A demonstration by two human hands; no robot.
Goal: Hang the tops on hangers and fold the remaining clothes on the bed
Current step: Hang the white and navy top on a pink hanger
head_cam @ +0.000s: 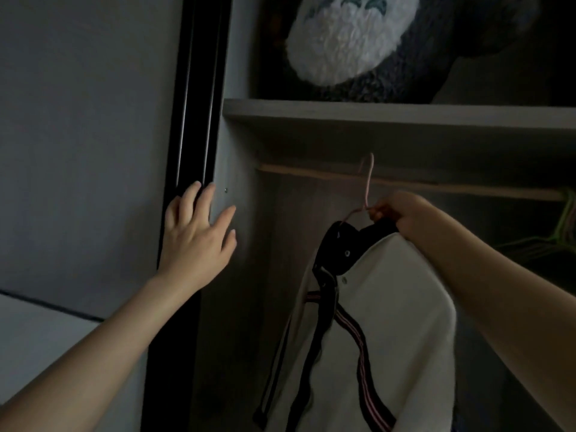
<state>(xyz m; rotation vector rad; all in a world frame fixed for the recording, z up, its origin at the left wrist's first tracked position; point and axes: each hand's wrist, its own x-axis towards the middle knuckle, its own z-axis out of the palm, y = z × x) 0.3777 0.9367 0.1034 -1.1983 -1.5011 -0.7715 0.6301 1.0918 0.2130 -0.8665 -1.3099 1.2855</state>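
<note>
Gripping the hanger [367, 185] at the base of its hook, my right hand [405, 213] has its fingers curled round the pink wire, directly above the collar. The top [396, 313] is on this hanger inside the wardrobe: white body, dark collar, dark trim with pale red stripes down the open front. It hangs free below my hand, slightly tilted, with one shoulder under my wrist. The hook rises in front of the rail [452, 187]; I cannot tell whether it is seated over it.

My left hand [196, 235] is wide, fingers straight and spread, holding nothing. Its fingertips lie against the black frame [193, 88] and the grey panel [240, 291] beside it.

Above the rail runs a shelf [374, 112], bearing a dark plush [358, 42] with a white patch. Green hangers [564, 226] sit at the far right of the rail, well apart from the top.
</note>
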